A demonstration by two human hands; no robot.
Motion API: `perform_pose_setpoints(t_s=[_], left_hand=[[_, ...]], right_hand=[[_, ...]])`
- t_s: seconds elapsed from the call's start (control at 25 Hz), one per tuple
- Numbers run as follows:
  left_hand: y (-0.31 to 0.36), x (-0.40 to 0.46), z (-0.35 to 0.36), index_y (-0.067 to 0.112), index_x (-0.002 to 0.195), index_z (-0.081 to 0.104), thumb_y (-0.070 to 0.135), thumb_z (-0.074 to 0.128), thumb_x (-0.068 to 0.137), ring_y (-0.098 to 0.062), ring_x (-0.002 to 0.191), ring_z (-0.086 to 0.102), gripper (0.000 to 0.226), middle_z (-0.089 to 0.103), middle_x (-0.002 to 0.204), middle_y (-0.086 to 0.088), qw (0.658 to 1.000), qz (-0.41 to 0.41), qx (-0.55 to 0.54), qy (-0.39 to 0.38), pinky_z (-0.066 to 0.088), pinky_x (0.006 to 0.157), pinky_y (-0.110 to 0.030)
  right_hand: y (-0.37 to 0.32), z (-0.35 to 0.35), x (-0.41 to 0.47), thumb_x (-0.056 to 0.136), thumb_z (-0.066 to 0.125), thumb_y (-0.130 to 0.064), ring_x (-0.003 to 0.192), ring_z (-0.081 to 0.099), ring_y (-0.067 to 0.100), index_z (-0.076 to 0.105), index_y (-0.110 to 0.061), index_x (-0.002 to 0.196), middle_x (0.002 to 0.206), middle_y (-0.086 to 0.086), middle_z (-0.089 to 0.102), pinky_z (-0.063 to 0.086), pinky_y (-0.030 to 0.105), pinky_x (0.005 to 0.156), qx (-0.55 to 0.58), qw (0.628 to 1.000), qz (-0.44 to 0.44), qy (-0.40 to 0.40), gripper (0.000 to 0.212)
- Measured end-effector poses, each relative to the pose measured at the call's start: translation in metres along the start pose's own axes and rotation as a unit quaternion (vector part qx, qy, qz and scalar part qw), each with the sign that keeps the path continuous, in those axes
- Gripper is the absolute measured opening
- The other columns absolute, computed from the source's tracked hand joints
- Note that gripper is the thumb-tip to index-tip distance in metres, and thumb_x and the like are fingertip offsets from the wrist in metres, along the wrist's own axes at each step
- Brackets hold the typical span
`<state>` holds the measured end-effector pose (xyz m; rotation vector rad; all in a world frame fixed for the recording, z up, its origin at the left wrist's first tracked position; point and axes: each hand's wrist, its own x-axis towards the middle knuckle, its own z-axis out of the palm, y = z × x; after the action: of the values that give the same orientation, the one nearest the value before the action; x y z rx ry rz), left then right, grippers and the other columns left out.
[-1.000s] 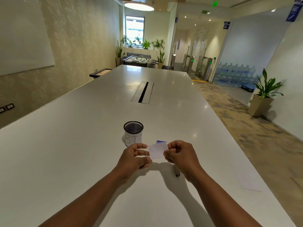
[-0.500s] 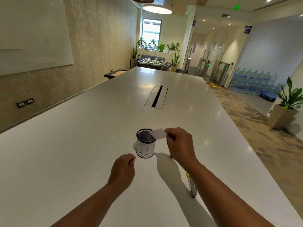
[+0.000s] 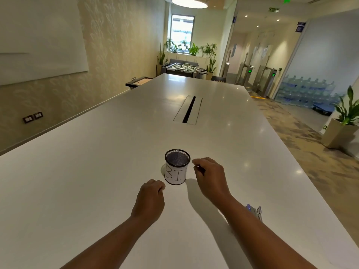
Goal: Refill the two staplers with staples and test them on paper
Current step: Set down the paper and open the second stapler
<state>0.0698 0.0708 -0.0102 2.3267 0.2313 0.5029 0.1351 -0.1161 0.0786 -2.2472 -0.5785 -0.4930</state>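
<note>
A black mesh cup [image 3: 177, 167] with a white label reading "BIN" stands upright on the white table [image 3: 97, 171]. My right hand [image 3: 210, 177] hovers just right of the cup, fingers loosely curled, with nothing seen in it. My left hand [image 3: 149, 202] rests in a loose fist on the table just in front of the cup, holding nothing visible. A stapler [image 3: 254, 211], bluish and metallic, lies on the table behind my right forearm, mostly hidden by it. The paper slip is out of sight.
A cable slot [image 3: 188, 110] is set into the table's middle, farther away. The table's right edge runs diagonally beside patterned carpet. A potted plant [image 3: 343, 125] stands at the right wall. A foosball table [image 3: 184, 69] sits beyond the far end.
The small paper slip my right hand held over the cup is gone from the hand, which has drawn back to the cup's right. My left hand moved slightly forward.
</note>
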Motion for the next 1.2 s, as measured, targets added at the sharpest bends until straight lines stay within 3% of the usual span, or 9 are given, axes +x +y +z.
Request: perform_pose_setpoints(t_s=[0.2, 0.36, 0.44, 0.64, 0.76, 0.84, 0.96, 1.08, 1.2], left_hand=[[0.001, -0.003, 0.002, 0.010, 0.090, 0.069, -0.009, 0.052, 0.090, -0.024, 0.083, 0.060, 0.026, 0.063, 0.086, -0.003, 1.000, 0.021, 0.022, -0.008, 0.056, 0.074, -0.044], [0.004, -0.007, 0.005, 0.011, 0.085, 0.066, -0.009, 0.053, 0.090, -0.026, 0.082, 0.061, 0.024, 0.061, 0.084, -0.002, 0.999, 0.030, 0.026, -0.021, 0.055, 0.072, -0.044], [0.011, -0.010, 0.013, 0.011, 0.084, 0.064, -0.005, 0.052, 0.091, -0.027, 0.086, 0.063, 0.021, 0.063, 0.086, -0.004, 0.999, 0.022, 0.012, -0.039, 0.053, 0.074, -0.044], [0.054, -0.031, 0.041, 0.040, 0.086, 0.060, 0.005, 0.056, 0.094, -0.004, 0.094, 0.066, 0.036, 0.066, 0.097, 0.016, 0.989, 0.048, -0.100, -0.098, 0.055, 0.081, -0.026], [0.076, -0.036, 0.061, 0.046, 0.089, 0.058, 0.006, 0.057, 0.095, -0.007, 0.098, 0.068, 0.041, 0.066, 0.101, 0.017, 0.983, 0.064, -0.133, -0.112, 0.054, 0.086, -0.025], [0.086, -0.038, 0.071, 0.042, 0.094, 0.063, 0.004, 0.056, 0.095, -0.007, 0.101, 0.067, 0.039, 0.066, 0.102, 0.018, 0.981, 0.071, -0.134, -0.118, 0.052, 0.088, -0.021], [0.088, -0.044, 0.084, 0.024, 0.121, 0.069, 0.005, 0.055, 0.096, -0.005, 0.109, 0.063, 0.034, 0.068, 0.113, 0.011, 0.982, 0.104, -0.085, -0.129, 0.048, 0.095, -0.015], [0.084, -0.046, 0.088, 0.020, 0.137, 0.062, 0.011, 0.054, 0.099, -0.009, 0.121, 0.059, 0.040, 0.070, 0.130, 0.004, 0.974, 0.173, -0.026, -0.146, 0.038, 0.098, -0.013], [0.087, -0.042, 0.088, 0.023, 0.141, 0.056, 0.013, 0.051, 0.099, -0.015, 0.123, 0.058, 0.044, 0.068, 0.132, 0.001, 0.971, 0.189, -0.023, -0.146, 0.041, 0.097, -0.019]], right_hand=[[0.023, -0.035, -0.032, 0.091, 0.063, 0.002, 0.092, 0.067, 0.018, 0.078, -0.007, 0.105, 0.102, 0.006, 0.075, 0.038, 0.005, 0.077, -0.007, 0.997, 0.081, 0.010, 0.022], [0.037, -0.061, -0.060, 0.092, 0.065, -0.003, 0.098, 0.068, 0.018, 0.078, -0.010, 0.106, 0.105, 0.002, 0.076, 0.051, 0.027, 0.089, 0.014, 0.986, 0.161, 0.050, 0.020], [0.043, -0.072, -0.072, 0.093, 0.066, -0.005, 0.097, 0.069, 0.015, 0.077, -0.013, 0.107, 0.104, -0.001, 0.076, 0.053, 0.029, 0.090, 0.027, 0.976, 0.208, 0.066, 0.020], [0.047, -0.081, -0.102, 0.088, 0.070, -0.010, 0.083, 0.063, 0.015, 0.074, -0.013, 0.108, 0.087, -0.002, 0.069, 0.046, 0.024, 0.079, 0.005, 0.964, 0.261, 0.041, 0.020], [0.041, -0.079, -0.116, 0.086, 0.069, -0.016, 0.071, 0.057, 0.022, 0.065, -0.014, 0.084, 0.072, 0.001, 0.059, 0.045, 0.034, 0.067, -0.025, 0.966, 0.255, 0.024, 0.005], [0.038, -0.074, -0.124, 0.084, 0.069, -0.020, 0.072, 0.054, 0.023, 0.050, -0.013, 0.075, 0.072, 0.001, 0.054, 0.043, 0.036, 0.063, -0.040, 0.968, 0.249, 0.003, 0.022], [0.037, -0.061, -0.134, 0.080, 0.073, -0.023, 0.070, 0.042, 0.014, 0.042, -0.020, 0.076, 0.075, -0.006, 0.046, 0.034, 0.027, 0.059, -0.048, 0.968, 0.247, 0.007, 0.031], [0.040, -0.050, -0.140, 0.084, 0.072, -0.018, 0.082, 0.039, 0.009, 0.058, -0.015, 0.097, 0.090, -0.010, 0.046, 0.034, 0.023, 0.073, -0.047, 0.966, 0.251, 0.031, 0.020], [0.039, -0.046, -0.137, 0.088, 0.063, -0.002, 0.077, 0.054, 0.016, 0.064, -0.008, 0.095, 0.083, -0.006, 0.060, 0.046, 0.027, 0.068, -0.018, 0.964, 0.258, 0.062, 0.009]])
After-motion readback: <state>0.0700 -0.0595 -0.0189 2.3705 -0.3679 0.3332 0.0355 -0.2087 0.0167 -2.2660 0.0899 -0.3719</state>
